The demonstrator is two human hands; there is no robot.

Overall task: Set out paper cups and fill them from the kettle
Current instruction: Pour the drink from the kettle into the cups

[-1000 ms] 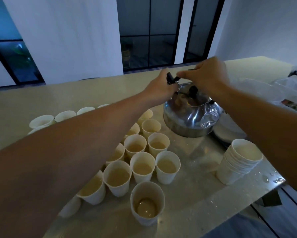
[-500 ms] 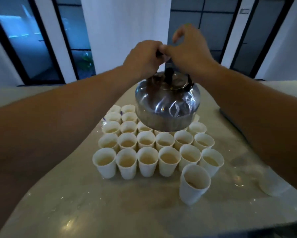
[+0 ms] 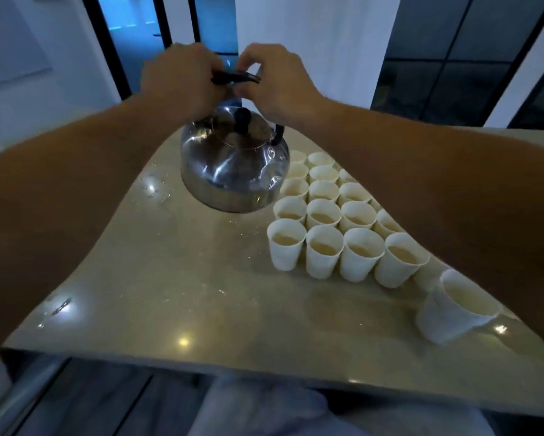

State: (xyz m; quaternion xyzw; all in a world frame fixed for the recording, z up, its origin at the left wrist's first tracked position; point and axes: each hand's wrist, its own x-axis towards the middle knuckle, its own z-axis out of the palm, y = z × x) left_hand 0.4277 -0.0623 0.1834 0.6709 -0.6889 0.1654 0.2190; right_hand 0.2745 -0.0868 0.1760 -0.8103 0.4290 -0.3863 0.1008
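A shiny steel kettle [image 3: 233, 171] with a black lid knob hangs above the beige counter [image 3: 176, 278], left of the cups. My left hand [image 3: 182, 80] and my right hand [image 3: 277, 80] both grip its black handle [image 3: 236, 77] from either side. Several white paper cups [image 3: 324, 215] filled with pale brown liquid stand in tight rows right of the kettle. One more filled cup [image 3: 456, 306] stands apart at the near right, partly under my right forearm.
Water drops glint on the counter at the left and near edge. The counter's front edge runs across the bottom of the view. Dark glass doors and a white pillar stand behind.
The kettle went from resting on the counter to lifted in both hands, then swung from above the cup rows to their left. My view turned with it.
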